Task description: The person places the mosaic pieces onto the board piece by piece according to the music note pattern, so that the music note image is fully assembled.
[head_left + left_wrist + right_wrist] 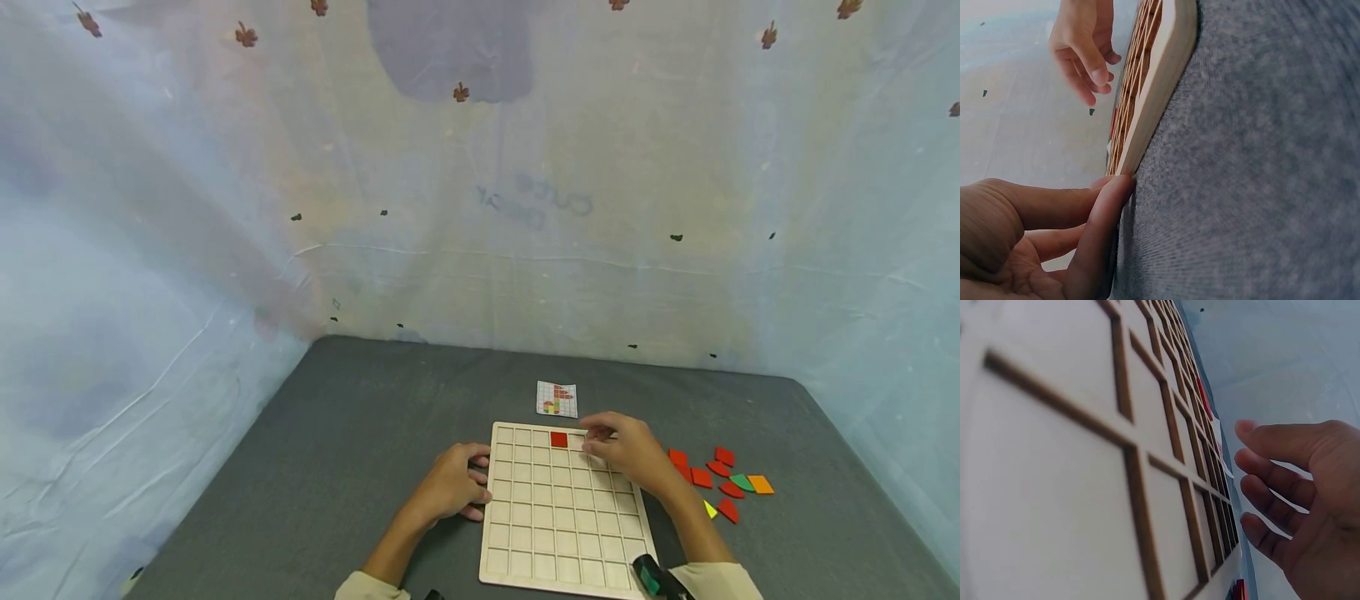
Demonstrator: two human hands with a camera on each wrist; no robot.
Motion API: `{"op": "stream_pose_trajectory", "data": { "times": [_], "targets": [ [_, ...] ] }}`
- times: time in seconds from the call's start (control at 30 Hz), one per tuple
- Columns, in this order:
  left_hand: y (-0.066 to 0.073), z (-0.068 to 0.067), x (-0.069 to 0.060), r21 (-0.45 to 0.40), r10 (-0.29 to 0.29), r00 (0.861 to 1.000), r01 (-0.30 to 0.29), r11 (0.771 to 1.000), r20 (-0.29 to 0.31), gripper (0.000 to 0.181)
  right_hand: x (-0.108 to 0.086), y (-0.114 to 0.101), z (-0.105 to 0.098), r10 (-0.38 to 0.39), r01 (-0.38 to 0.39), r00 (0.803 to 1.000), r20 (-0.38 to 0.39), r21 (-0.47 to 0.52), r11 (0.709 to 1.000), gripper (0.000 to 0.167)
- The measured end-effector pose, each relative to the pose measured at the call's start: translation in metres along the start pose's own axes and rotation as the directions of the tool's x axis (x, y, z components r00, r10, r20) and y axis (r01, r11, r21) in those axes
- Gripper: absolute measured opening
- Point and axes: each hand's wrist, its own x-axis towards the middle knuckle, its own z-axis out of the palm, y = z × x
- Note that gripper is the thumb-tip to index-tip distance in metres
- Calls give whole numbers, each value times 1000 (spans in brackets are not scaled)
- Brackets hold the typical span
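The grey table (360,417) has a dull, woven-looking top, which should give the wooden grid board (553,494) decent grip. That's lying flat in front of the person; I'd guess it's stiff and light, easiest to lift by the raised rim on opposite sides. Pale wood, rounded corners, shallow square cells, and browner divider edges from the wrist views.

Left hand (450,483) rests loosely against the board's left edge, fingertips touching rather than wrapped round it. Right hand (622,446) hovers over the top right part, thumb and fingers apart, nothing visible between them.

Just past the board is a pattern card (557,399), thin and probably easy to crease.

The red square tile (558,439) sits in a top-row cell: smooth, flat, likely hard and featherlight. Pinch it by its edges, I reckon. Loose tiles (701,477) lie off to the right, squares and curved bits; can't tell if they're wood or plastic.
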Motion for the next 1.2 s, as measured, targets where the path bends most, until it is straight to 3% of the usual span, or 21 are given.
{"op": "stream_pose_trajectory", "data": {
  "times": [0.3,0.8,1.2],
  "targets": [
    [0,1,0,-5,-5,1000,5,1000,1,69,-9,6,-10,40,-41,995,-88,-12,999,36],
    [1,-2,-1,-17,1,1000,-1,1000,10,71,-21,24,-32,60,-62,990,-125,-17,998,43],
    [0,-1,0,-3,9,1000,-9,1000,10,70,-33,42,-50,115,-130,984,-136,-110,985,48]
  ]
}}
